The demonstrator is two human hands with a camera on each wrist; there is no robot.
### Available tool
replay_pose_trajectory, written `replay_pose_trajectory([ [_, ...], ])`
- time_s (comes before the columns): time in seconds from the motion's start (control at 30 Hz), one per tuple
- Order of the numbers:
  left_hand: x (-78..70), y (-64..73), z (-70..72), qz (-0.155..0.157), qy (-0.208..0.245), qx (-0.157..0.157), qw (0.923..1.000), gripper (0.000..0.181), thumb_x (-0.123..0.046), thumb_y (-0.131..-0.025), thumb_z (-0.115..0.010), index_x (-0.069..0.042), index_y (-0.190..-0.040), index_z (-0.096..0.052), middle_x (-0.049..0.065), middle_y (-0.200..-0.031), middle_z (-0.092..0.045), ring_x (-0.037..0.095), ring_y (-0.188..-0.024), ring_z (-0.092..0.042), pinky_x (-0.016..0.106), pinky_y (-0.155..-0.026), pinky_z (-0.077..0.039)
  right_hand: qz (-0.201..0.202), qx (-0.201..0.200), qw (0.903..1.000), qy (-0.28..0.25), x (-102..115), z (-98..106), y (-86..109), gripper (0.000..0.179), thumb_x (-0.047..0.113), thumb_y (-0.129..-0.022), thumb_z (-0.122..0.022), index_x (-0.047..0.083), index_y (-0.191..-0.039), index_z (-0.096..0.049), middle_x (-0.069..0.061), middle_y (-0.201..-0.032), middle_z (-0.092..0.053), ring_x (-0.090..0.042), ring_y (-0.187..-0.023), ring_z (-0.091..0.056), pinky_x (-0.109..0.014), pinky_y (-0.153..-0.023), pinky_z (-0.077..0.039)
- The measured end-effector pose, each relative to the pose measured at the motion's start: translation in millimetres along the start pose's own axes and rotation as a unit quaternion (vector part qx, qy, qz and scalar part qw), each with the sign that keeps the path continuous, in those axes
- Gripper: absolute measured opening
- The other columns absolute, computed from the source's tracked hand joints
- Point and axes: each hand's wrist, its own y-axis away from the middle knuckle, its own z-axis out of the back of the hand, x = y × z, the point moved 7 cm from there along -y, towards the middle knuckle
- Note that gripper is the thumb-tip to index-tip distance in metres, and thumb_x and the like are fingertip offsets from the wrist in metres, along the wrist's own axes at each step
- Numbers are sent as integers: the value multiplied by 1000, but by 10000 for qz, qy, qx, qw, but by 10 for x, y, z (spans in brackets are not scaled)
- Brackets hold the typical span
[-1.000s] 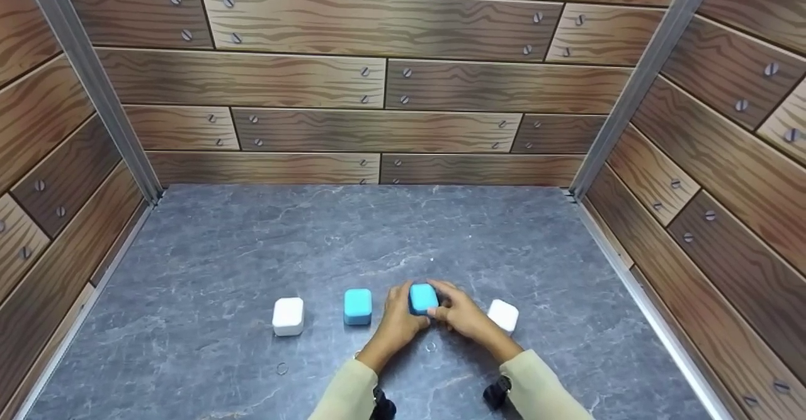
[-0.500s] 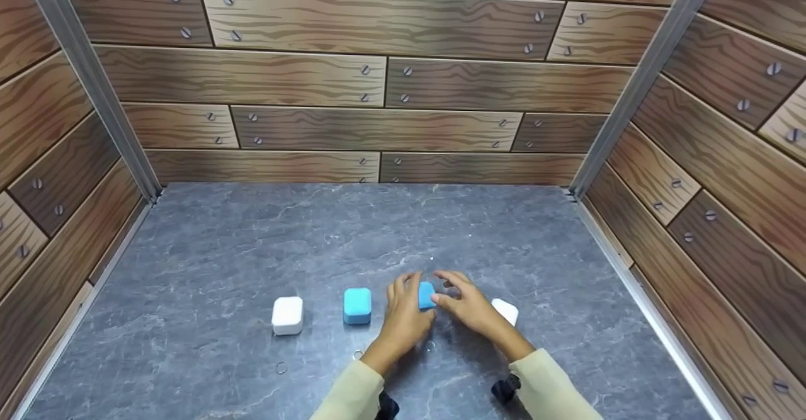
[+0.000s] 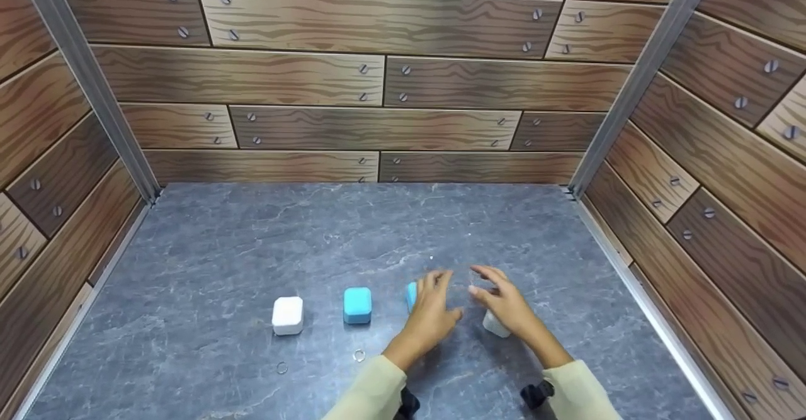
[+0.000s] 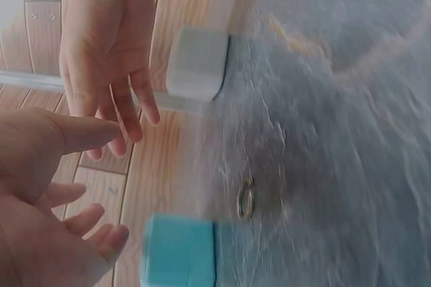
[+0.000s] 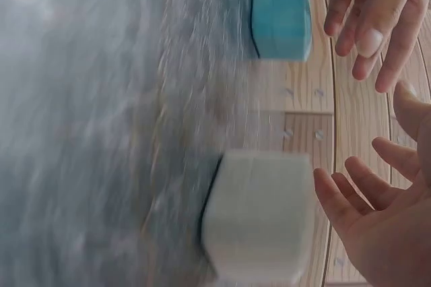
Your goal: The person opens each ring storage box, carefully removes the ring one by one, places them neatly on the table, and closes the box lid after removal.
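My left hand (image 3: 431, 313) hovers with loosely bent fingers over a turquoise rounded box (image 3: 412, 295), hiding most of it in the head view. My right hand (image 3: 507, 303), fingers spread and holding nothing, is above a white rounded box (image 3: 496, 324), covering part of its top. In the left wrist view, the left hand (image 4: 47, 199) is empty, and a small metal ring (image 4: 246, 199) lies on the surface between the turquoise box (image 4: 178, 250) and the white box (image 4: 199, 63). The right wrist view shows the right hand (image 5: 384, 226) beside the white box (image 5: 259, 216), apart from it.
Another turquoise box (image 3: 357, 305) and a white box (image 3: 288, 315) stand to the left on the grey marbled tabletop (image 3: 283, 237). In front of them lie two rings, one ring (image 3: 359, 355) near the left sleeve and another ring (image 3: 282, 368) farther left. Wood-patterned walls (image 3: 378, 80) enclose the table.
Both hands have let go of the turquoise box and moved right, the right hand now over the white box. The turquoise box stays behind on the table.
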Motion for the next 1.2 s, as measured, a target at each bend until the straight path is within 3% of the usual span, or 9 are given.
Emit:
replay_pose_trajectory([
  [0.17, -50, -47, -183, 184, 264, 534, 9981, 71, -10, -89, -75, -11, -152, -42, 13, -146, -44, 30, -137, -41, 43, -109, -46, -124, -265, 9995, 86, -117, 216, 88, 45, 16, -98, -65, 3, -140, -57, -17, -142, -55, -37, -134, -47, -57, -107, -45],
  [0.37, -57, -126, -340, 415, 455, 1045, 9926, 71, -14, -89, -76, -20, -152, -43, 8, -148, -44, 26, -138, -44, 40, -109, -47, -407, -275, 9986, 207, -245, 376, 195, 47, 20, -100, -63, 3, -143, -55, -17, -144, -55, -35, -136, -47, -52, -107, -46],
  [0.7, -125, -264, -538, 279, 316, 1455, 9885, 77, -13, -85, -79, -26, -152, -44, 1, -146, -46, 18, -132, -49, 31, -106, -47, -719, -388, 9964, 221, -519, 555, 433, 58, 20, -93, -72, 0, -144, -52, -21, -144, -54, -36, -133, -48, -28, -97, -51],
  [0.97, -145, -299, -710, 185, 129, 1770, 9840, 81, -5, -84, -78, -20, -154, -41, 3, -147, -45, 16, -135, -47, 29, -109, -46, -945, -100, 9949, 331, -616, 556, 513, 72, 19, -88, -78, -2, -148, -45, -26, -145, -51, -40, -132, -49, -50, -105, -48],
  [1.2, -52, -299, -789, 277, 171, 1808, 9830, 85, -6, -81, -81, -20, -155, -40, 7, -148, -43, 22, -135, -48, 32, -111, -44, -1069, 127, 9939, 237, -641, 482, 534, 77, 17, -85, -81, -6, -148, -43, -26, -137, -55, -39, -123, -57, -36, -95, -54],
])
